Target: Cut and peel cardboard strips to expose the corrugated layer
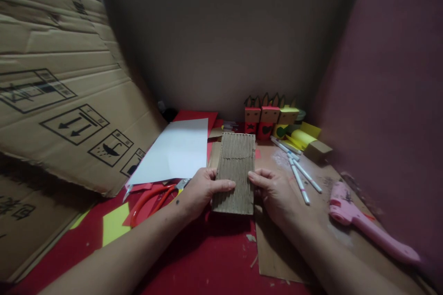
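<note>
- Nearest: red table cover (207,258), w/ a flat brown cardboard sheet (277,249) lying on it under the R forearm.
- Hands level w/ each other, equally near the piece: left hand (202,191) & right hand (273,191), both closed on it. L thumb lies across the top face at the L long edge, R fingertips pinch the R long edge (underside fingers hidden).
- Ribbed brown corrugated-cardboard rectangle (235,173) sits between the two hands, centre frame, seemingly lifted just off the table.
- Its long axis runs near-to-far, straight away from the body. Near short end is by the palms, far end points at the back wall. Ribbed face is up, ribs running lengthwise.
- L of it: red-handled scissors (152,200), yellow paper scrap (114,223).
- R of it: white marker pens (297,170), pink glue gun (367,226).
- Farther: white paper sheet (176,150), then red-and-yellow box figures (270,120) at the back.
</note>
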A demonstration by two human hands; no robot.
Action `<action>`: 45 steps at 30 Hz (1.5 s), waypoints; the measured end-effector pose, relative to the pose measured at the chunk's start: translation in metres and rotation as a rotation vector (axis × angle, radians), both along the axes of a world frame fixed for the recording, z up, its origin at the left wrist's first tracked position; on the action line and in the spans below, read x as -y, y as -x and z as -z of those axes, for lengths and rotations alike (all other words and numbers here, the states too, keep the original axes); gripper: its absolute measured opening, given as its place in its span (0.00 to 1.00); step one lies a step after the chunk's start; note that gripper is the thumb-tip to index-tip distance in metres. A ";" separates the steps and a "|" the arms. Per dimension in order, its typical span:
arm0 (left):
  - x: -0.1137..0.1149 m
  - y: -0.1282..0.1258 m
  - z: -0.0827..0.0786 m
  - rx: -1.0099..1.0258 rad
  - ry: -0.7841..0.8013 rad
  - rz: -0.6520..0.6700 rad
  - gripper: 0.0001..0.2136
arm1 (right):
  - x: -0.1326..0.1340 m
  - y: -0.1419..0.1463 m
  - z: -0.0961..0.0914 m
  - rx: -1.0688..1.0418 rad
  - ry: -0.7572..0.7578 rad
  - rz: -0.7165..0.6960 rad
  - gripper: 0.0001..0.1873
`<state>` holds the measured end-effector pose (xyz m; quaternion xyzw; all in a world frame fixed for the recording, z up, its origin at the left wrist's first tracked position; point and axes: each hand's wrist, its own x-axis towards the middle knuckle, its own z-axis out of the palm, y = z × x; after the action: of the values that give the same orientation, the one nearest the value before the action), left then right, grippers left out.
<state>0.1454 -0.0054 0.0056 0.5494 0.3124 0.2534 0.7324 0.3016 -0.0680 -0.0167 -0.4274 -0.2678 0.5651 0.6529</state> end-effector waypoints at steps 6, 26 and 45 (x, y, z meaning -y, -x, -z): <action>0.001 0.001 0.002 0.020 -0.008 0.011 0.14 | 0.001 0.001 -0.002 0.017 -0.004 -0.063 0.11; 0.010 -0.002 0.001 -0.066 -0.006 0.003 0.19 | 0.006 0.007 -0.009 0.006 -0.062 -0.201 0.13; 0.013 -0.004 -0.001 -0.089 -0.048 0.085 0.16 | 0.006 0.007 -0.010 -0.063 -0.046 -0.082 0.12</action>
<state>0.1491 -0.0180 0.0068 0.5903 0.3147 0.2047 0.7145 0.2949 -0.0739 -0.0067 -0.3830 -0.2772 0.5983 0.6470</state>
